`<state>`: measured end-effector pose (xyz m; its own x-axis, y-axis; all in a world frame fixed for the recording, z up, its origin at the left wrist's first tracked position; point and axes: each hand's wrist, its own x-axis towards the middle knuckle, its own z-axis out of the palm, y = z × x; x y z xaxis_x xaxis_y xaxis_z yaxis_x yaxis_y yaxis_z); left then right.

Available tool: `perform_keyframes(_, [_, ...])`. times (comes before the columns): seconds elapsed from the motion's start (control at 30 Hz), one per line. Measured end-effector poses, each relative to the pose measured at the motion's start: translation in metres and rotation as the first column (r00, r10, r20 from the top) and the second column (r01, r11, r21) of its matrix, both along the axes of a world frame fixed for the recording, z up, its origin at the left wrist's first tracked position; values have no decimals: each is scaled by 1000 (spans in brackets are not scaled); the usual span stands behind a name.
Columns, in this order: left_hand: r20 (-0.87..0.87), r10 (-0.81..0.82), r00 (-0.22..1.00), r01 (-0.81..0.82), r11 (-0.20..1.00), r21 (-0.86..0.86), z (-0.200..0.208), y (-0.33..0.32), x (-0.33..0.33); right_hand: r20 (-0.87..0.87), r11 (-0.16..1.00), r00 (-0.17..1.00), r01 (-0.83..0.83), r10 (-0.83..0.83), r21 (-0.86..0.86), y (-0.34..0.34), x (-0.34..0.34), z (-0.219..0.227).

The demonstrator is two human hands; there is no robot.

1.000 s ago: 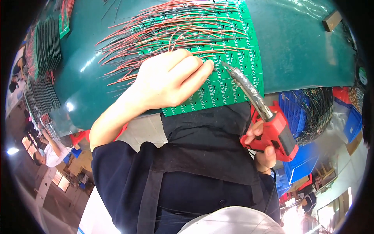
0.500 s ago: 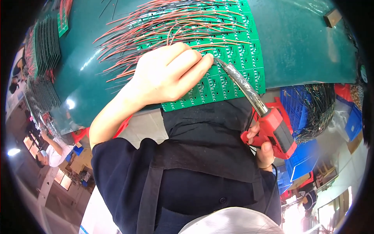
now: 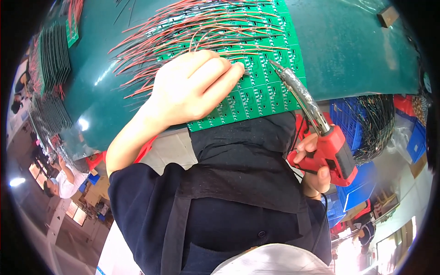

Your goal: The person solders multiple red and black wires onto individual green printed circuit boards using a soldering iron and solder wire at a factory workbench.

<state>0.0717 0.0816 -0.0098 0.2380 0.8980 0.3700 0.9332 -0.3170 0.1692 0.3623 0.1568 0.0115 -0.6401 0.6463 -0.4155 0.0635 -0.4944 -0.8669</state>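
Observation:
My left hand (image 3: 195, 87) is closed over the sheet of green circuit boards (image 3: 250, 103), its fingertips pinching a thin wire (image 3: 246, 72) whose dark end just shows. The palm hides the rest of that wire. Red and black wires (image 3: 151, 48) lie in rows across the upper boards, their loose ends fanning out to the left. In my right hand (image 3: 314, 181) is a red pistol-shaped soldering gun (image 3: 337, 153), fingers wrapped round its handle. Its metal tip points up and left over the boards, a short gap to the right of my left fingertips.
The boards lie on a green-topped table (image 3: 348, 59). Stacked boards with wires (image 3: 54, 57) stand at the left, and a small brown block (image 3: 388, 17) sits at the far right. Right of my lap, a blue crate (image 3: 346, 121) holds bundled dark wires (image 3: 378, 128). People work in the background.
The soldering gun has drawn back to the right, its tip leaving my left fingertips. My left hand has shifted slightly left, still pinching the wire.

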Motion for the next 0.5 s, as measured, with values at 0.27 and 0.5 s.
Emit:
perform_keyframes(0.27, [53,2,999,4,994,-111,8,12,10,66,995,997,-42,48,-94,-2,12,-2])
perform_keyframes(0.5, [9,9,1000,-9,1000,-5,-2,16,9,93,996,995,41,-48,77,-11,5,-10])
